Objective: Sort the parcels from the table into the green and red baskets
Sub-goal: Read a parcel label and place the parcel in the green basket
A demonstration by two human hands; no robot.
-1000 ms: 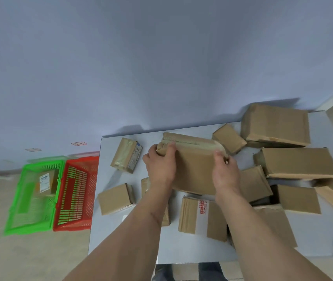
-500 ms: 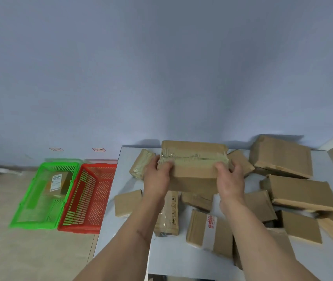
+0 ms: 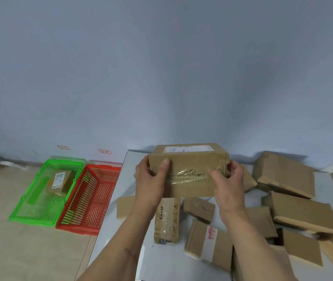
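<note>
A pale table (image 3: 173, 266) carries scattered cardboard parcels (image 3: 295, 211). On the floor (image 3: 9, 250) beside it — a green basket (image 3: 29, 199) and red basket (image 3: 88, 199), touching.

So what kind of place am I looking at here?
Probably a makeshift parcel-sorting station in a plain room: taped cardboard parcels crowd a grey table, a green basket and a red basket sit on the floor, and both hands hold one labelled parcel.

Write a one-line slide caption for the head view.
Both hands, left and right, grip a taped brown cardboard parcel above the table.
</note>
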